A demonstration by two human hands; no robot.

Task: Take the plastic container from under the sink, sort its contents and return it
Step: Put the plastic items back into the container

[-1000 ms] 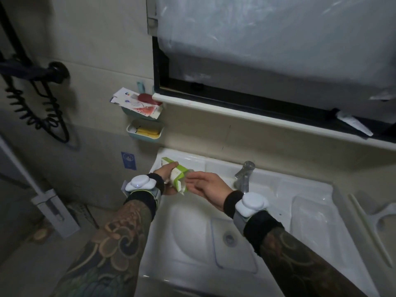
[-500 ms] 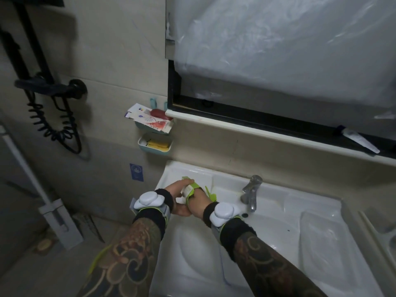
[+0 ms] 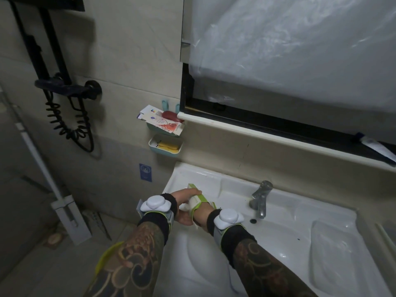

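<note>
A green-and-white box [image 3: 196, 201] is held over the upper-left corner of the sink [image 3: 278, 243], mid-frame. The left hand [image 3: 184, 210] is curled round it and the right hand [image 3: 201, 214] grips its near end (a flap looks open). Sorting is judged under way. The plastic container is not clearly seen; a yellow-green edge [image 3: 105, 258] at lower left can't be identified. The return under the sink is still to be done.

Both tattooed forearms reach forward, banded wrists close together. The left grip [image 3: 183, 197] curls its fingers over a box [image 3: 196, 201]. The right grip [image 3: 202, 214], back upward, presses against the box and the left palm, its fingers hidden.
</note>
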